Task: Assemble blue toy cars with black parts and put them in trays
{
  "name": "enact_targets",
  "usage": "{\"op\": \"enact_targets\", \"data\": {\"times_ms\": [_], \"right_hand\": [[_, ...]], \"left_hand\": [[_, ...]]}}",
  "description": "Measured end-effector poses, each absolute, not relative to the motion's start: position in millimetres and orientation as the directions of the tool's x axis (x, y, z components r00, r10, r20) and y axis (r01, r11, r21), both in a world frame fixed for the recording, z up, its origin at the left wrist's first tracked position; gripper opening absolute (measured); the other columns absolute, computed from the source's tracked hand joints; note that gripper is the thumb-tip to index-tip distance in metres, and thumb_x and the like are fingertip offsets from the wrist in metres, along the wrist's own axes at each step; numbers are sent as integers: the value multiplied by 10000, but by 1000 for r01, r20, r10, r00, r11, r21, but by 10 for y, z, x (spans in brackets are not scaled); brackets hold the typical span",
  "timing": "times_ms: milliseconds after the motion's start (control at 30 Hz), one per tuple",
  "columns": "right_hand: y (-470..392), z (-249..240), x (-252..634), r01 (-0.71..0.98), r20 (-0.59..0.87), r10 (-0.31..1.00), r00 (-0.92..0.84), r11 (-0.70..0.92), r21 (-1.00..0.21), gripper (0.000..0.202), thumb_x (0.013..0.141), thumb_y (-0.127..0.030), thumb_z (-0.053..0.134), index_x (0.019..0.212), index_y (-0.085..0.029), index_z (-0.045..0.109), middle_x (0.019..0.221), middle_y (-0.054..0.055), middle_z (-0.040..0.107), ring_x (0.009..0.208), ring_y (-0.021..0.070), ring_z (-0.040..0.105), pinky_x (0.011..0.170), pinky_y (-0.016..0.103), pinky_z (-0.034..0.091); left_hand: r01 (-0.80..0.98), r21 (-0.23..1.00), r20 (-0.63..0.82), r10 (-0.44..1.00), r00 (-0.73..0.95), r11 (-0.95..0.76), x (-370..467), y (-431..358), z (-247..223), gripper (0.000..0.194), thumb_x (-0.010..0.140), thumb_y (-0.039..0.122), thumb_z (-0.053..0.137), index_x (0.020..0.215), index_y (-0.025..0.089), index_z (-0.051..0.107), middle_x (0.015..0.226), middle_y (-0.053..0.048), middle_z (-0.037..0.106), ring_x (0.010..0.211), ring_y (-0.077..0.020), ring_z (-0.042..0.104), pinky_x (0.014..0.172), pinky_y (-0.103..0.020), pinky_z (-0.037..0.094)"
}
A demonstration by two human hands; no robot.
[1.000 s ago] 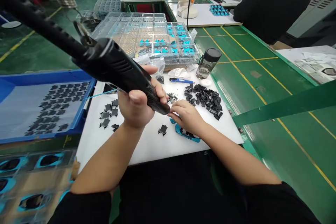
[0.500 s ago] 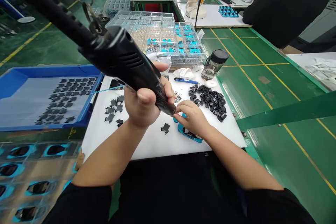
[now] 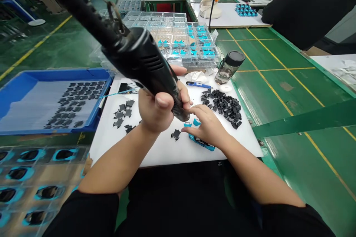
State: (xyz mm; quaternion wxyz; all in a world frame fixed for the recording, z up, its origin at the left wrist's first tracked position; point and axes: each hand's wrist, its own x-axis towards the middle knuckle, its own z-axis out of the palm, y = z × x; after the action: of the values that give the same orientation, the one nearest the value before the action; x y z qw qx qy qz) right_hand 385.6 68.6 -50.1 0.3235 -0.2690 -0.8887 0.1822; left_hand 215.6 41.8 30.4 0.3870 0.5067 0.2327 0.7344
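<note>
My left hand (image 3: 155,113) is wrapped round a black electric screwdriver (image 3: 151,64), which hangs from a coiled cord and slants down to the right. Its lower end is close to the fingertips of my right hand (image 3: 208,124). That hand is open, thumb and forefinger apart, over a blue toy car body (image 3: 204,144) that it partly covers. Two small blue pieces, one a curved piece (image 3: 197,122), lie just beyond the thumb. A flat black part (image 3: 175,134) rests on the white tabletop (image 3: 161,153) to the left. The screwdriver's bit is hidden.
Loose black parts (image 3: 225,107) are heaped at right, behind them a blue pen (image 3: 198,84) and a bottle (image 3: 229,67). More black parts (image 3: 122,113) lie at left, beside a blue tray (image 3: 50,131). Clear compartment boxes (image 3: 172,29) stand at the back.
My right thumb has come away from the forefinger and the screwdriver's tip, spreading to the left. The screwdriver in my left hand has shifted slightly right in view.
</note>
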Motion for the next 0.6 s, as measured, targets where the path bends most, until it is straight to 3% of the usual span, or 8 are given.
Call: {"op": "enact_targets", "data": {"times_ms": [67, 167, 367, 500, 600], "right_hand": [[615, -466, 4025, 434, 436, 671, -600, 731, -527, 619, 753, -439, 846, 1239, -188, 558, 1104, 129, 662, 1017, 303, 619, 882, 461, 514], [409, -553, 4301, 566, 371, 799, -473, 599, -567, 558, 810, -477, 784, 1235, -193, 561, 1065, 121, 659, 958, 293, 630, 837, 460, 527], [-18, -1000, 4400, 723, 289, 834, -470, 552, -415, 681, 746, -525, 813, 1235, -117, 574, 1109, 198, 624, 1018, 381, 590, 848, 544, 513], [-23, -1080, 4325, 732, 313, 836, -451, 547, -405, 486, 809, -461, 772, 1151, -146, 632, 1012, 153, 618, 914, 331, 585, 792, 503, 516], [2, -1017, 4307, 658, 402, 793, -458, 606, -447, 427, 838, -435, 747, 1154, -178, 617, 1006, 132, 618, 901, 305, 595, 780, 475, 528]], "left_hand": [[-326, 734, 571, 801, -178, -596, 2168, 486, 274, 604, 760, 738, 663, 1028, 196, 656, 609, 24, 608, 459, -122, 570, 465, -277, 491], [-251, 762, 564, 803, -195, -597, 2189, 702, 234, 517, 797, 657, 690, 1033, 200, 637, 625, 30, 601, 486, -118, 577, 487, -277, 495], [6, 784, 615, 776, -140, -620, 2227, 1157, 417, 335, 835, 406, 758, 1049, 220, 579, 867, 17, 628, 739, -137, 655, 690, -286, 543], [52, 828, 555, 805, -208, -558, 2163, 909, 529, 454, 805, 311, 802, 1197, 270, 577, 1159, -3, 655, 1091, -210, 640, 910, -329, 551], [104, 864, 501, 820, -278, -493, 2081, 411, 258, 534, 800, 296, 802, 1283, 268, 575, 1325, -41, 615, 1254, -238, 576, 1020, -344, 517]]}}
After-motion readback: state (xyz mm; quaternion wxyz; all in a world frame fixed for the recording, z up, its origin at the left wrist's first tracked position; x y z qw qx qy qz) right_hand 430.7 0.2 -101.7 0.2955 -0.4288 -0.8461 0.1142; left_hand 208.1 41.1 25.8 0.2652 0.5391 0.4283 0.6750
